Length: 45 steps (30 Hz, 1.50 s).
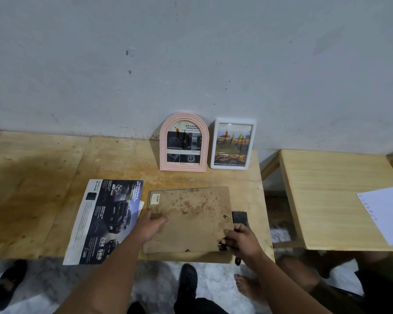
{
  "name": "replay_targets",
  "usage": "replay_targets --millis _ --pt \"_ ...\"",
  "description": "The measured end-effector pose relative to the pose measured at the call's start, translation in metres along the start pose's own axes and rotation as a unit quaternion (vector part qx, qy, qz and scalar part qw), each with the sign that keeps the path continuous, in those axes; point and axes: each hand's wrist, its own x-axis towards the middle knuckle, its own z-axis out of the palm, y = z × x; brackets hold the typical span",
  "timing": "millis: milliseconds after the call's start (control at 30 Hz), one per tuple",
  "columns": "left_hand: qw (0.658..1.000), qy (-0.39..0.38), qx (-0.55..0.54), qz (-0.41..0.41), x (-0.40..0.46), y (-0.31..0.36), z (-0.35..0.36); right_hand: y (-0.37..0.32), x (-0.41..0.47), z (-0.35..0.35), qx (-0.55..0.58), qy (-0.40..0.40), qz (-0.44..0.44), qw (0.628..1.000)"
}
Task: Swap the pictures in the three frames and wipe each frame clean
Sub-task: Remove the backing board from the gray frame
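A large frame [191, 218] lies face down on the wooden table [114, 159], its stained brown backing board up. My left hand [151, 225] rests flat on the board's left side. My right hand [242, 241] pinches the frame's near right corner, fingers curled at a clip there. A dark car brochure page [107, 220] lies flat to the left of the frame. A pink arched frame [183, 142] and a white rectangular frame [233, 143] lean upright against the wall, each holding a car picture.
A dark cloth [240, 219] lies partly under the frame's right edge. A second wooden table [327, 200] stands to the right with a white sheet [388, 211] on it. Feet and shoes show on the floor below the table's front edge.
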Motion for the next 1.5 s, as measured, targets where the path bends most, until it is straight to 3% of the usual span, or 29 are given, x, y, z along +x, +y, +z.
replay_targets --millis 233,500,667,967,1100,1267,1367,1500 --pt "1.0 0.001 0.006 0.009 0.004 -0.003 0.006 -0.002 -0.003 -0.003 -0.061 0.033 -0.02 0.997" --pt "1.0 0.004 0.016 0.0 0.006 -0.004 0.008 -0.002 0.01 -0.008 -0.214 0.054 -0.065 0.973" --pt "1.0 0.001 0.02 -0.012 0.004 -0.004 0.004 -0.008 0.004 -0.001 -0.147 0.041 -0.04 0.987" --pt "0.999 -0.003 0.039 -0.015 0.001 -0.002 0.003 -0.026 -0.014 0.009 0.029 0.0 -0.063 0.998" --pt "0.999 0.004 0.042 -0.013 0.002 -0.004 0.0 -0.038 -0.017 0.013 0.046 -0.001 -0.098 0.994" --pt "0.987 0.134 0.076 0.05 -0.013 0.007 -0.004 -0.051 -0.013 0.017 0.048 0.008 -0.125 0.991" --pt "0.983 0.182 -0.016 0.033 -0.019 0.01 -0.022 -0.057 -0.008 0.026 0.049 -0.006 -0.13 0.99" --pt "0.964 0.201 -0.162 -0.056 -0.031 -0.005 -0.07 -0.06 0.001 0.057 0.046 -0.032 -0.108 0.993"
